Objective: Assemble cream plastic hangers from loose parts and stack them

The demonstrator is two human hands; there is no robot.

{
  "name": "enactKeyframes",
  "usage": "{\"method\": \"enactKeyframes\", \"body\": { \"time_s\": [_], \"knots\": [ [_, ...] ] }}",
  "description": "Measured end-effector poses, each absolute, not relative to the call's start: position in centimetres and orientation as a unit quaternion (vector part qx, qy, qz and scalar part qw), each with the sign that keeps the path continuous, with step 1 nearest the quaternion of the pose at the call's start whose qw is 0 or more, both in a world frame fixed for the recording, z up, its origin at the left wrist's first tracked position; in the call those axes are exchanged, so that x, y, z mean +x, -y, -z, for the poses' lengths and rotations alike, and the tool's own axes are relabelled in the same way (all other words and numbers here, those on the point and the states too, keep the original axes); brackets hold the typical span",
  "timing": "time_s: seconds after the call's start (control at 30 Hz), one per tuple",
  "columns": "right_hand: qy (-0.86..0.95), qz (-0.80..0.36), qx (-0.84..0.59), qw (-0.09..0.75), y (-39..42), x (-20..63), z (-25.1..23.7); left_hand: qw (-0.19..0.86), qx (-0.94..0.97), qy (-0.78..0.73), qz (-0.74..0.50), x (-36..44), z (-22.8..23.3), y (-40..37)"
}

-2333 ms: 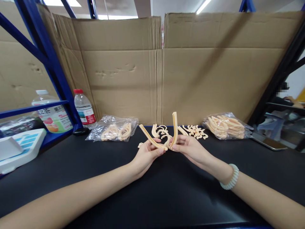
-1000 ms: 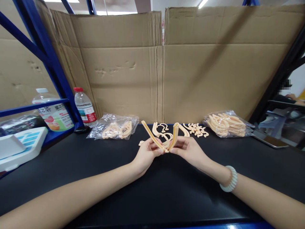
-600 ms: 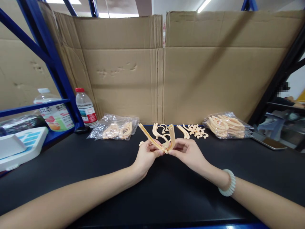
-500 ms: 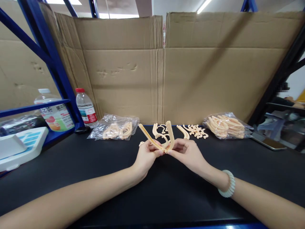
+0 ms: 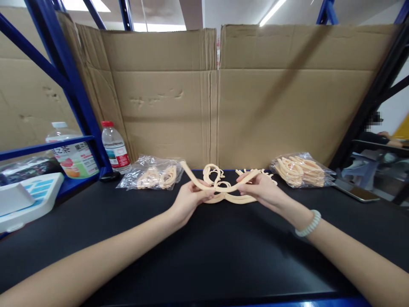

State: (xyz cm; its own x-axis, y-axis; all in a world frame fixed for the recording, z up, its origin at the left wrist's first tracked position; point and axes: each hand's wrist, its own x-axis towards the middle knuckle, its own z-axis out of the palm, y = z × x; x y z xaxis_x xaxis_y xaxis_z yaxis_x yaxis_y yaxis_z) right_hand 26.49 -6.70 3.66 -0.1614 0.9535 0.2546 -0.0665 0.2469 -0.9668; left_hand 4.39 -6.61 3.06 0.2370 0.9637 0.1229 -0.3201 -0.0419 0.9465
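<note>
Above the tabletop (image 5: pixel 217 256), my left fingers (image 5: pixel 206 195) and right fingers (image 5: pixel 245 187) pinch a bowed cream strip (image 5: pixel 226 189), its long axis running left to right between them.

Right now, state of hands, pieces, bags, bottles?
Pale piece: bowed, both ends up
Left hand: gripping it
Right hand: gripping it
Loose pieces: on table
Left bag: holding pieces, seal unclear
Right bag: holding pieces, seal unclear
Red-capped bottle: capped
White-capped bottle: capped
</note>
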Motion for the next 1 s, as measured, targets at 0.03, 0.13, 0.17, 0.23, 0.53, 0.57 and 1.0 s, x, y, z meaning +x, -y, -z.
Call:
{"method": "enactKeyframes", "body": {
  "time_s": [0.03,0.13,0.17,0.23,0.53,0.57,1.0],
  "knots": [
    [0.592,-0.475,-0.381,0.528,6.3,27.3,-4.0,0.619,0.485,-0.328,-0.523,3.9,-3.5,6.0],
    [0.644,-0.421,-0.393,0.504,5.5,29.2,-4.9,0.655,0.465,-0.342,-0.488,2.3,-4.5,4.0],
    [0.669,-0.39,-0.402,0.488,5.4,29.6,-5.2,0.663,0.463,-0.347,-0.475,1.7,-4.8,3.4],
    [0.72,-0.309,-0.425,0.454,5.4,30.3,-5.6,0.663,0.474,-0.344,-0.466,0.6,-5.3,2.4],
    [0.861,-0.153,-0.397,0.28,5.0,32.3,-6.3,0.53,0.696,-0.355,-0.331,-3.0,-7.0,1.0],
    [0.869,-0.162,-0.393,0.253,4.9,32.4,-6.3,0.481,0.744,-0.355,-0.297,-3.1,-7.1,1.0],
    [0.893,-0.166,-0.393,0.14,4.3,33.0,-5.3,0.156,0.933,-0.291,-0.147,-2.1,-6.1,1.5]
  ]
}}
